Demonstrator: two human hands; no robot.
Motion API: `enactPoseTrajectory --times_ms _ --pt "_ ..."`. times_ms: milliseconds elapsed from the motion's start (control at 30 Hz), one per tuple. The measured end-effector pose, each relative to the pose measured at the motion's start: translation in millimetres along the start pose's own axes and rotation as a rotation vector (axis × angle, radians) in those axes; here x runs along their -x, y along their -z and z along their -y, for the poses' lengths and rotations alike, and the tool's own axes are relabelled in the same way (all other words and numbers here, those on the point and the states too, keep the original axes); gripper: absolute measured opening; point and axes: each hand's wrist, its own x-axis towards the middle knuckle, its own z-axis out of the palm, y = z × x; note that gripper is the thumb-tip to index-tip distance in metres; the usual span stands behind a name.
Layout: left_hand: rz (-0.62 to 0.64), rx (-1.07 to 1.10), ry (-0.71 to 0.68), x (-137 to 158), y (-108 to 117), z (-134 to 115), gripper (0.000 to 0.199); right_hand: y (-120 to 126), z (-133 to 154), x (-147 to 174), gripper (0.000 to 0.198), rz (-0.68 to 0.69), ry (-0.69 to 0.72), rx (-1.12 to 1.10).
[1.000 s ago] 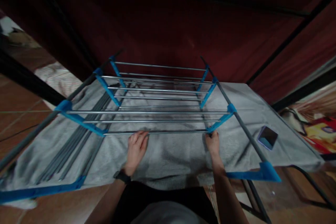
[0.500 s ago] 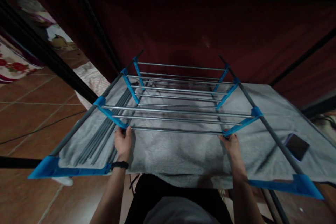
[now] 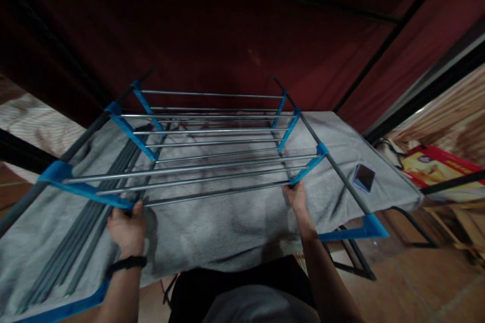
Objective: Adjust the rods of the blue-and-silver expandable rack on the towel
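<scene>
A rack frame of grey metal tubes (image 3: 212, 191) and blue plastic brackets lies on a grey blanket (image 3: 212, 232) in front of me. My left hand (image 3: 128, 229), with a black band on its wrist, is closed around the lower end of the near left blue bracket (image 3: 87, 191). My right hand (image 3: 296, 197) is closed at the lower end of the near right blue bracket (image 3: 308, 167). Between the hands runs the nearest crossbar. Several loose grey tubes (image 3: 85, 232) lie side by side on the blanket, beneath the rack's left side.
A phone (image 3: 364, 177) rests on the blanket at the right. Dark red fabric (image 3: 212, 35) hangs behind the rack. Beyond the right edge are a red and yellow box (image 3: 435, 166) and black metal legs (image 3: 352, 257) above a tiled floor (image 3: 409, 282).
The view has turned to the right, so the rack and hands appear farther left and the red and yellow box has come into view. Both hands keep hold of the same brackets.
</scene>
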Motion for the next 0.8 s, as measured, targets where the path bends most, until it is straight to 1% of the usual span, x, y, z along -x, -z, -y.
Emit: enactPoseTrajectory --times_ms 100,200,333,400,500,633,800 --pt "0.026 0.007 0.040 -2.7 -0.7 -3.0 0.026 -3.8 2.2 4.6 0.045 -0.018 -0.068 0.015" --pt "0.020 0.008 0.083 -1.7 -0.4 -5.9 0.027 -6.3 3.7 8.0 0.044 -0.047 -0.133 0.047" --pt "0.019 -0.003 0.099 1.5 -2.4 -7.4 0.029 -9.3 5.2 8.7 0.042 -0.075 -0.198 0.095" --pt "0.003 -0.009 0.141 2.1 -4.6 -7.4 0.029 -10.8 5.8 8.7 0.042 -0.088 -0.222 0.113" --pt "-0.030 -0.020 0.176 1.9 -8.7 -5.6 0.028 -12.9 6.4 9.2 0.042 -0.099 -0.233 0.122" --pt "-0.050 -0.074 0.142 2.8 -12.5 -1.6 0.030 -15.4 4.4 9.9 0.043 -0.116 -0.226 0.124" --pt "-0.026 -0.050 0.110 6.7 -6.1 -4.4 0.031 -16.1 -2.5 10.3 0.049 -0.099 -0.211 0.130"
